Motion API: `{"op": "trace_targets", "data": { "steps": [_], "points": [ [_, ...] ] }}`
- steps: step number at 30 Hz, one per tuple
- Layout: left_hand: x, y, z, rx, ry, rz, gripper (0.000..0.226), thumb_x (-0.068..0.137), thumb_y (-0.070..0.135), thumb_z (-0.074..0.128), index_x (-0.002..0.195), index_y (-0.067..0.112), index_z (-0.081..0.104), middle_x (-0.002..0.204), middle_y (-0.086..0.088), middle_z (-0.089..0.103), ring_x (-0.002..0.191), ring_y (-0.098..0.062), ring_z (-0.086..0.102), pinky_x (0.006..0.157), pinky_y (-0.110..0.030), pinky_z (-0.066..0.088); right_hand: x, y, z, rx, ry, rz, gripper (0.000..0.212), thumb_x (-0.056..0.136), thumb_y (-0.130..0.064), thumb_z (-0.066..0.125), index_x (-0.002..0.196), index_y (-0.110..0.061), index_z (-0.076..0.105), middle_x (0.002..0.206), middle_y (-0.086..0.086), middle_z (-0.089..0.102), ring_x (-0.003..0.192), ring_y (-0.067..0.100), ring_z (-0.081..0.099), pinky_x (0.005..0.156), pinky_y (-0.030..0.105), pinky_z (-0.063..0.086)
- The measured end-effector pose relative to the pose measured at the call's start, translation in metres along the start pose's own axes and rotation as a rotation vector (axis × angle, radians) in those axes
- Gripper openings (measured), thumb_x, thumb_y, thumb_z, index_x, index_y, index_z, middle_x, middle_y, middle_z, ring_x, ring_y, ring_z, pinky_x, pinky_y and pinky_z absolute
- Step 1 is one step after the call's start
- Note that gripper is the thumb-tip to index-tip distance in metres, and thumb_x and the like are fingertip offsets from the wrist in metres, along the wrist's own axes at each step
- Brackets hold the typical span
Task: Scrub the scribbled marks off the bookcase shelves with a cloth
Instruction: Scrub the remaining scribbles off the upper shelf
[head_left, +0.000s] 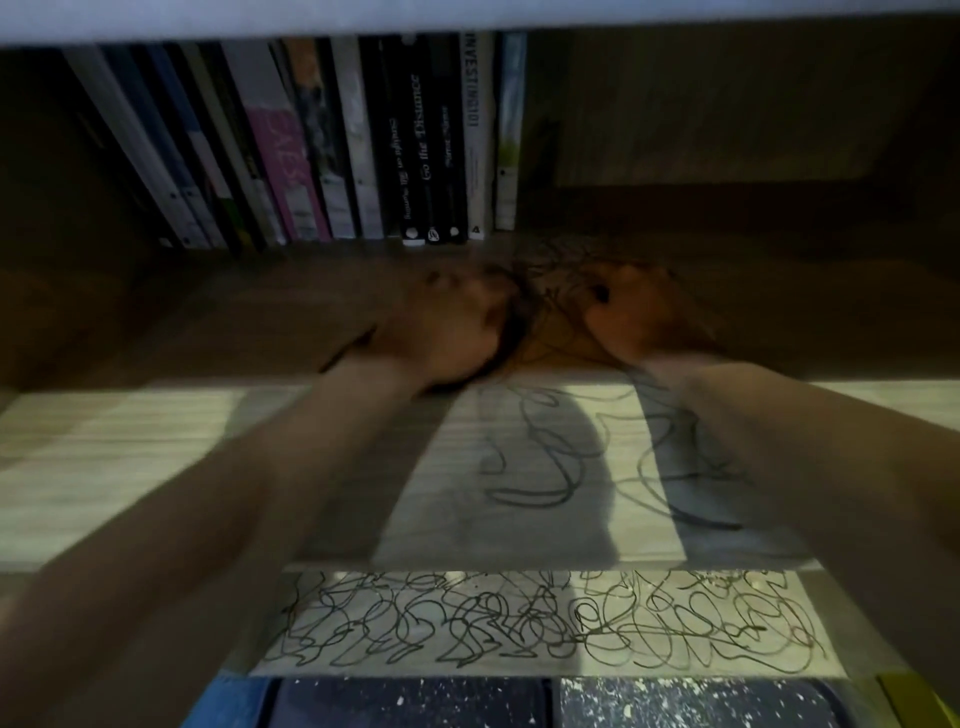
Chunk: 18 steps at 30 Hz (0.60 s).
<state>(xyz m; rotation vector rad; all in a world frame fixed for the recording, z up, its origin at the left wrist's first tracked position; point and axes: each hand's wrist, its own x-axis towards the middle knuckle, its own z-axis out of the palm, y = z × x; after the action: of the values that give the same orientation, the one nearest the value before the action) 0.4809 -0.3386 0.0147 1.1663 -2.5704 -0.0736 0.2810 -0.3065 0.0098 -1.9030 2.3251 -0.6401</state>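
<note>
Although both hands reach deep into the dim shelf bay, no cloth can be made out under either, so where it lies cannot be told. The row of books (332, 150) stands upright at the back left, spines outward. The left hand (457, 322) is blurred, knuckles up, fingers apparently curled down onto the shelf board (130, 457); whether it pinches anything cannot be told. Between the 2 hands, and running toward the viewer, lies a loose scribble (561, 447), its long axis front to back. The right hand (634, 312) rests just beside it, palm down, fingers bent. The front edge (363, 582) carries the denser scribbled band (545, 623), running left to right, nearer the forearms than the hands. Both marks look unscrubbed.
</note>
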Motion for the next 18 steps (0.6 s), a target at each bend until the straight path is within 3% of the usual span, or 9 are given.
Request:
{"op": "trace_targets", "data": {
  "steps": [1, 3, 6, 8, 10, 12, 14, 16, 18],
  "points": [
    [-0.021, 0.006, 0.002, -0.065, 0.016, 0.1, 0.046, 0.097, 0.04, 0.03, 0.133, 0.025, 0.054, 0.142, 0.0, 0.05, 0.13, -0.022, 0.046, 0.11, -0.039, 0.033, 0.0, 0.0, 0.0, -0.014, 0.004, 0.005, 0.04, 0.092, -0.042, 0.047, 0.127, -0.027, 0.057, 0.132, 0.015, 0.056, 0.12, 0.036, 0.05, 0.098, 0.041, 0.041],
    [-0.027, -0.005, -0.003, -0.104, -0.001, 0.082, 0.039, 0.1, 0.03, 0.037, 0.135, 0.024, 0.053, 0.143, 0.001, 0.049, 0.133, -0.02, 0.041, 0.112, -0.033, 0.029, 0.001, 0.001, 0.0, -0.043, 0.007, 0.016, 0.04, 0.092, -0.042, 0.047, 0.128, -0.027, 0.056, 0.13, 0.017, 0.056, 0.118, 0.038, 0.051, 0.096, 0.041, 0.043],
    [0.025, -0.043, -0.011, -0.069, -0.081, -0.266, 0.037, 0.101, 0.021, 0.039, 0.136, 0.016, 0.052, 0.14, -0.011, 0.05, 0.13, -0.029, 0.044, 0.107, -0.035, 0.031, 0.0, 0.0, 0.0, -0.027, -0.011, 0.001, 0.039, 0.092, -0.04, 0.046, 0.125, -0.025, 0.058, 0.125, 0.017, 0.059, 0.113, 0.038, 0.054, 0.093, 0.042, 0.045],
    [0.045, -0.043, -0.011, -0.041, -0.11, -0.345, 0.04, 0.103, 0.025, 0.035, 0.14, 0.016, 0.047, 0.146, -0.012, 0.044, 0.133, -0.029, 0.039, 0.11, -0.035, 0.027, -0.001, 0.002, -0.002, -0.007, -0.005, 0.006, 0.039, 0.091, -0.041, 0.047, 0.126, -0.026, 0.058, 0.125, 0.016, 0.059, 0.113, 0.038, 0.054, 0.095, 0.043, 0.047],
    [0.03, -0.026, -0.003, 0.018, -0.106, -0.178, 0.04, 0.102, 0.026, 0.033, 0.139, 0.021, 0.048, 0.146, -0.008, 0.045, 0.132, -0.026, 0.041, 0.111, -0.036, 0.029, 0.0, 0.002, -0.002, 0.003, 0.008, 0.012, 0.039, 0.091, -0.042, 0.048, 0.126, -0.029, 0.058, 0.126, 0.015, 0.059, 0.114, 0.037, 0.054, 0.095, 0.043, 0.046],
    [-0.017, -0.003, -0.003, -0.078, -0.065, 0.048, 0.044, 0.096, 0.035, 0.032, 0.135, 0.029, 0.051, 0.145, 0.004, 0.047, 0.134, -0.017, 0.04, 0.113, -0.036, 0.028, 0.002, 0.0, -0.003, -0.002, 0.018, 0.009, 0.039, 0.09, -0.042, 0.049, 0.128, -0.032, 0.055, 0.129, 0.013, 0.057, 0.116, 0.038, 0.053, 0.095, 0.043, 0.045],
    [-0.045, -0.002, -0.009, -0.185, -0.043, 0.157, 0.048, 0.092, 0.04, 0.03, 0.134, 0.031, 0.054, 0.143, 0.011, 0.047, 0.136, -0.01, 0.037, 0.115, -0.035, 0.025, 0.004, -0.002, -0.004, -0.022, 0.031, 0.013, 0.04, 0.09, -0.038, 0.048, 0.129, -0.031, 0.054, 0.131, 0.014, 0.055, 0.117, 0.038, 0.052, 0.095, 0.042, 0.043],
    [-0.033, -0.02, -0.012, -0.163, -0.054, 0.073, 0.042, 0.097, 0.036, 0.035, 0.134, 0.028, 0.054, 0.142, 0.006, 0.049, 0.133, -0.016, 0.042, 0.113, -0.034, 0.027, 0.002, -0.004, -0.004, -0.028, 0.044, 0.004, 0.039, 0.09, -0.033, 0.048, 0.128, -0.029, 0.055, 0.131, 0.013, 0.054, 0.117, 0.037, 0.051, 0.095, 0.04, 0.043],
    [0.004, -0.036, -0.015, -0.093, -0.059, -0.152, 0.036, 0.102, 0.023, 0.039, 0.134, 0.018, 0.054, 0.138, -0.006, 0.052, 0.127, -0.025, 0.046, 0.106, -0.034, 0.031, -0.001, -0.006, -0.005, -0.017, 0.066, -0.009, 0.037, 0.09, -0.031, 0.047, 0.126, -0.029, 0.057, 0.131, 0.012, 0.054, 0.117, 0.035, 0.053, 0.093, 0.038, 0.044]
  ]
}}
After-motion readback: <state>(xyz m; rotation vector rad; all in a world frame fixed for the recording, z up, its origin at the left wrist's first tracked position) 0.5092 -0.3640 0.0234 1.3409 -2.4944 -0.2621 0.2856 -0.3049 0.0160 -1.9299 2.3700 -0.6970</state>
